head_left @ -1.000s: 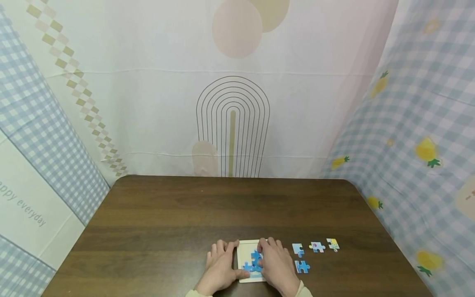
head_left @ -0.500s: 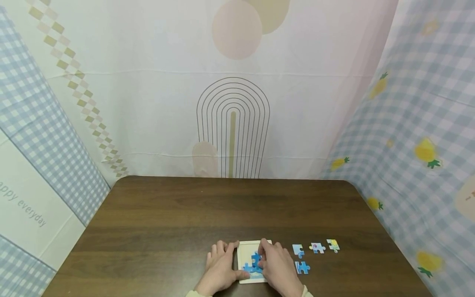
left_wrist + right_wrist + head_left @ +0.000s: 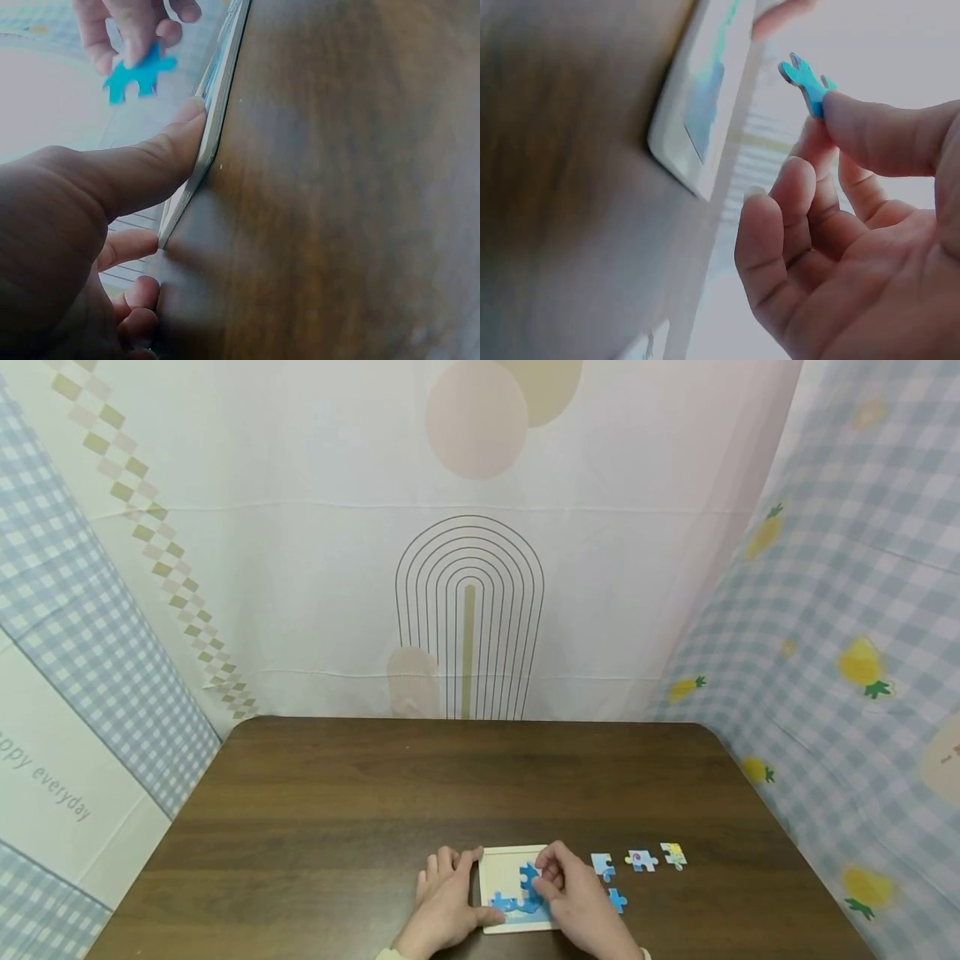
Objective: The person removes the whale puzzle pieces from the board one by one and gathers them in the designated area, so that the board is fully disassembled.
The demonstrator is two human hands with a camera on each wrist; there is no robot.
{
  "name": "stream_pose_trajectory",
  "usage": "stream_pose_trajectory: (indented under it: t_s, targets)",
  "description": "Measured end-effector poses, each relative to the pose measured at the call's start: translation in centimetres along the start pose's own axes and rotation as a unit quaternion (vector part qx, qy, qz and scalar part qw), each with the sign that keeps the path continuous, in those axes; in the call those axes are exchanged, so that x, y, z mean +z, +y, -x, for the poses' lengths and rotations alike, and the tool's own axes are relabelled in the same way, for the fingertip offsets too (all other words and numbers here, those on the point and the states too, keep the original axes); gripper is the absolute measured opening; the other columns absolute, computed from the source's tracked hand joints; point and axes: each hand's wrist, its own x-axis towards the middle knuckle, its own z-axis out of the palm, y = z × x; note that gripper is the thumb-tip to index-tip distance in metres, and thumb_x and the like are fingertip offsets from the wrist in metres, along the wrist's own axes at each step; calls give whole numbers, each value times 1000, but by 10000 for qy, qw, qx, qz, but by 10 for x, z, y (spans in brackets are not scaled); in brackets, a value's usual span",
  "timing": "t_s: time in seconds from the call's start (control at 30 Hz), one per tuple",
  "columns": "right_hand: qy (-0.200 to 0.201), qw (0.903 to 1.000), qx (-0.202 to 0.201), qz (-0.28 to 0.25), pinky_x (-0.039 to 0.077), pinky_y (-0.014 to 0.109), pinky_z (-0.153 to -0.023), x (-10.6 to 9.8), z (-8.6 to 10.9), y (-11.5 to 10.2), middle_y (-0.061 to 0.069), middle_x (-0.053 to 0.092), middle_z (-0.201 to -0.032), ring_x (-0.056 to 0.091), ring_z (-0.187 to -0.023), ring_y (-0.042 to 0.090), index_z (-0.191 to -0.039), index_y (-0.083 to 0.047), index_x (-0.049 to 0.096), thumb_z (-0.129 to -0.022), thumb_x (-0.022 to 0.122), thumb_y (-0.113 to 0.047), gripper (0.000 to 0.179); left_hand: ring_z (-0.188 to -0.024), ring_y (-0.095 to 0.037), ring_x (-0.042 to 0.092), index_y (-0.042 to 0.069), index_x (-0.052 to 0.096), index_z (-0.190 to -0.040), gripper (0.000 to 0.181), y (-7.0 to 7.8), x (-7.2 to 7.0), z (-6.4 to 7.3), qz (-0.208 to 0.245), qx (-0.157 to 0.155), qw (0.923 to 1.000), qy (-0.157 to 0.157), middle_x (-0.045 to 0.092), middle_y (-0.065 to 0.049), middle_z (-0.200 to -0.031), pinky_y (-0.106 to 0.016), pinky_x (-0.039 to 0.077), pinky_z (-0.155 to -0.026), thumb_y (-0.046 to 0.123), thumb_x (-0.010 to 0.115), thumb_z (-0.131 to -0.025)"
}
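Note:
A shallow pale wooden puzzle tray (image 3: 498, 850) lies near the table's front, with blue jigsaw pieces (image 3: 504, 903) along its lower part. My left hand (image 3: 444, 902) holds the tray at its left side, thumb at the near edge and index finger at the far corner. Above the tray's right half, my right hand (image 3: 581, 902) pinches a blue jigsaw piece (image 3: 528, 878) between thumb and fingertips. In the left wrist view that piece (image 3: 139, 76) is lifted clear of the tray. The right wrist view shows the piece (image 3: 804, 81) tilted, nearly edge-on.
To the right of the tray lie several loose pieces: a white-and-blue piece (image 3: 602, 866), one with a pink swirl (image 3: 641, 860), a yellow one (image 3: 673, 856) and a blue one (image 3: 617, 900), partly hidden by my right hand. The brown table (image 3: 360, 793) meets a patterned curtain (image 3: 330, 610) behind.
My right hand has lifted the blue jigsaw piece from the tray and moved slightly right, now covering part of the loose blue piece. The left hand has stayed in place.

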Motion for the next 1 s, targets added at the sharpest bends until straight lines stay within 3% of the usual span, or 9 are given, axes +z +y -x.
stream_pose_trajectory:
  t_s: [0.27,0.43,0.7,1.0]
  targets:
    - [1003,9946,277,-44,44,25,-63,-34,13,7,-1,54,-78,51,-68,11,-95,-13,59,-87,67,1,18,-91,-24,34,11,50,-138,90,2,-2,-1,64,-98,9998,-175,42,-6,-104,-36,27,-74,55,82,-65]
    - [1229,9890,742,369,41,26,-61,-68,22,22,0,55,-78,50,-66,11,-100,-12,61,-91,64,-4,13,-91,-23,34,11,50,-138,91,1,-2,-1,58,-76,9999,-131,42,-5,-103,-36,27,-74,55,82,-65]
    - [985,9780,1647,823,37,31,-59,-109,37,52,3,51,-75,46,-64,17,-112,-7,61,-95,58,-14,18,-90,-23,34,11,49,-139,92,1,-1,0,66,-72,9998,-180,42,-5,-103,-36,27,-74,57,81,-65]
    - [513,9722,2076,957,41,36,-64,-115,40,73,3,57,-79,51,-69,19,-108,-3,62,-94,57,-13,18,-90,-23,33,11,49,-139,92,1,-1,0,67,-59,9998,-149,41,-4,-102,-36,26,-74,57,81,-65]
